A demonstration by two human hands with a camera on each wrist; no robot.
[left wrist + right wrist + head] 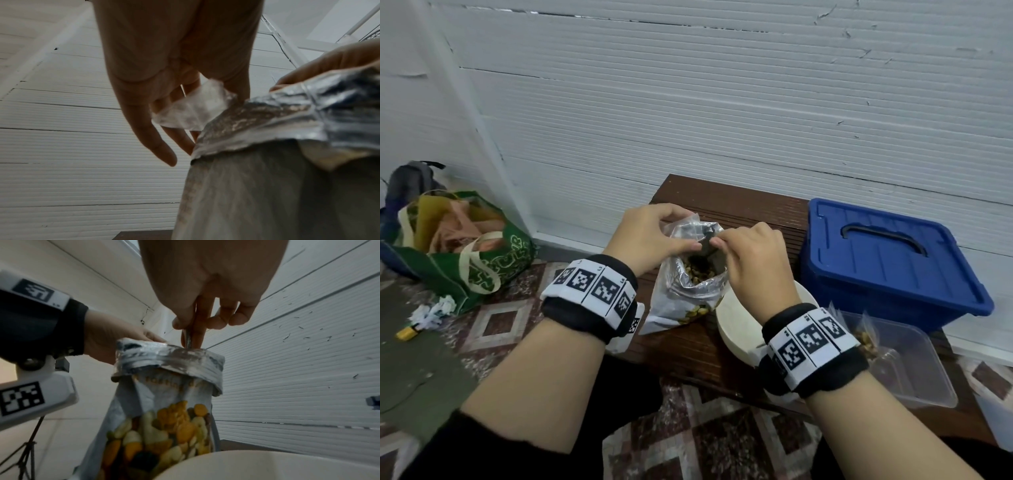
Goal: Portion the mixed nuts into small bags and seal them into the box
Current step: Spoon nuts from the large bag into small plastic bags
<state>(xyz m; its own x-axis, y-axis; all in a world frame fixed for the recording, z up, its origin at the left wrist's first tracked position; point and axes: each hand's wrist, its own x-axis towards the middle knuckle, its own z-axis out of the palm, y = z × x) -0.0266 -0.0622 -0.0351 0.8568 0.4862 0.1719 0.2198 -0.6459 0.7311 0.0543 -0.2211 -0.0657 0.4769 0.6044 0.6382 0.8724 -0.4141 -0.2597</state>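
I'm looking at a dark wooden bench (739, 202) sitting against a white ribbed wall (688, 120), and I'm taking that bench as my landmark. Well to the left of the bench, on the floor, a green tote (493, 270) is standing open with cloth bulging out of it. A grey backpack (410, 181) is leaning just behind the tote, farther from the bench. Crumpled paper (436, 310) and a small yellow thing (405, 333) are lying left of the bench, in front of the tote. A patterned rug (506, 322) is running under the bench. From the right wrist I'm seeing a tripod (26, 456) standing left of the bench.
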